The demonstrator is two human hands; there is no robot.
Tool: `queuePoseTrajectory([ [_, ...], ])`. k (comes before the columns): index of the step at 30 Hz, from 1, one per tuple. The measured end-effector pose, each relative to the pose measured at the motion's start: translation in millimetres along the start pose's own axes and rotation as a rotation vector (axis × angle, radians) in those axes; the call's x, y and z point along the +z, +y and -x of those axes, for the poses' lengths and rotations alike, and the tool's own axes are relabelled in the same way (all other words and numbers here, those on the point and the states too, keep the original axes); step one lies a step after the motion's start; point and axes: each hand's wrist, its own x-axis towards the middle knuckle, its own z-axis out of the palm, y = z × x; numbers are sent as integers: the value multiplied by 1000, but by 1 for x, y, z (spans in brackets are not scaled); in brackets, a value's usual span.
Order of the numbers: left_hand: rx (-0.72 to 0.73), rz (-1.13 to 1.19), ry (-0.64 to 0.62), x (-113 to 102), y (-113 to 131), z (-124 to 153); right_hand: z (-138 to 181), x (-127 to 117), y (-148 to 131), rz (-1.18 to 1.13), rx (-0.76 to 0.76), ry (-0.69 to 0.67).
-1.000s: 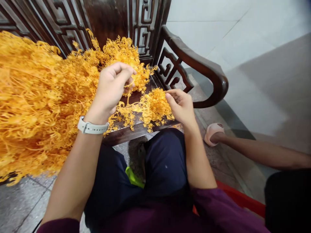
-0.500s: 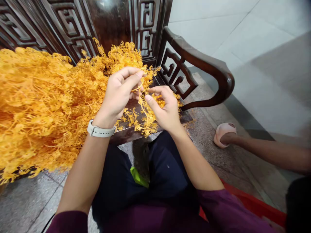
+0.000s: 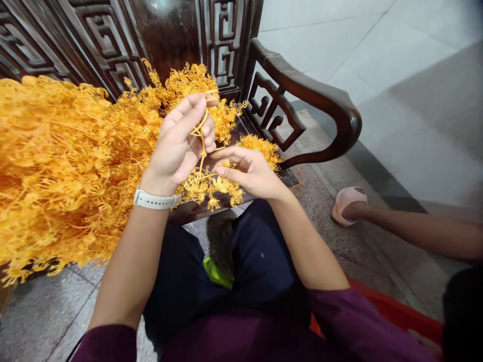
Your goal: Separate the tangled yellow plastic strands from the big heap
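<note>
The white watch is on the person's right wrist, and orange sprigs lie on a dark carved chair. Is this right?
No: the head view shows the white watch on the left wrist; the orange sprigs lie on the dark carved chair.

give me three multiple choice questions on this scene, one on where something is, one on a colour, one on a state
1. Where is the white watch strap?
A) on the left wrist
B) on the right wrist
C) on the floor

2. What colour is the large mass of branching sprigs?
A) blue
B) green
C) orange-yellow

3. What is the left hand doing?
A) lying flat and empty
B) holding a thin stem in its fingers
C) holding a pair of scissors

1. A, the strap circles the wrist of the arm on the left of the view.
2. C, the whole mass shows that colour.
3. B, the thin stem runs up through the fingers of that hand.
</note>
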Motion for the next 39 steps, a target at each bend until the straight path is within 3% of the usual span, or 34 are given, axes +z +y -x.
queuePoseTrajectory([
  [8,119,-208,71,-20,-17,-7,0,-6,0,10,-72,229],
  [12,232,-314,75,-16,-17,-6,-3,-9,5,-49,-52,401],
  [15,248,-435,-35,-4,-9,1,-4,-10,6,-76,-49,479],
  [19,88,-566,-271,13,-5,10,-4,-11,6,-79,-65,551],
  [22,80,-606,-341,19,-8,12,-4,-14,6,-75,-70,611],
  [25,62,-541,-389,21,-9,11,-2,-18,4,-161,-19,554],
  [29,-36,-358,-534,23,-5,9,1,-19,-2,-353,75,336],
  [39,-104,-192,-829,28,6,13,14,-20,-7,-508,77,-79],
])
